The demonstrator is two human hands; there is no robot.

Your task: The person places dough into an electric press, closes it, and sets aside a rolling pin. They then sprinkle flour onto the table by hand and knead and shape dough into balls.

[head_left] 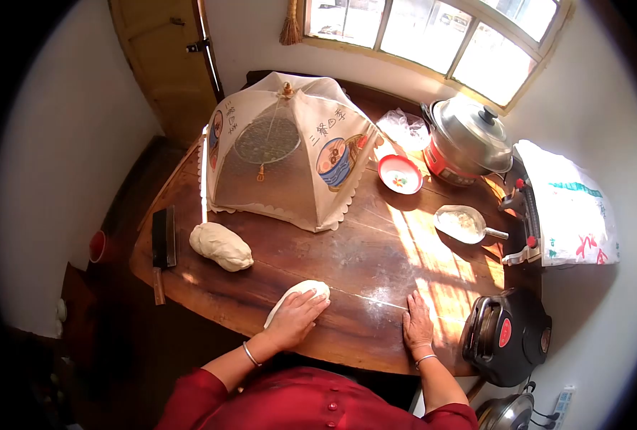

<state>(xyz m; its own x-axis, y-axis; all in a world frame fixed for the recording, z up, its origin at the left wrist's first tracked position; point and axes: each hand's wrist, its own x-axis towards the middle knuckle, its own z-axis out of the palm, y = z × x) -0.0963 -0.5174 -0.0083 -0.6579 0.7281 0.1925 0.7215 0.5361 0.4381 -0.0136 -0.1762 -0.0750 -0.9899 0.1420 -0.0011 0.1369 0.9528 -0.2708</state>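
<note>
"Dough piece (322,289), where does it lie?"

"On the wooden table (290,251), on the person's side of the mesh food cover (300,161), out from the cover's nearest corner. Some of it shows past the fingers."

"And the left hand (295,319)?"

"Spread over that dough, palm down, fingers nearly straight and close together. It covers the piece rather than gripping it; what the palm does underneath, I can't tell."

"The right hand (418,322)?"

"Laid flat on the table, nearer the person than the cover and off to its right. Fingers stretched out, nothing visible in its hold. A dusting of flour (379,297) marks the wood between it and the cover."

"Any more dough?"

"Yes, a large dough lump (220,246), just beside the cover's near left side. Left of the lump, farther out from the cover, lies a cleaver (164,236), handle towards the person."

"And on the other side?"

"Just right of the cover there's a red-rimmed bowl (400,174). Farther right of the cover sits a metal scoop (461,223) with something pale in it, and a lidded pot (472,132) stands to the cover's right, past the bowl."
</note>
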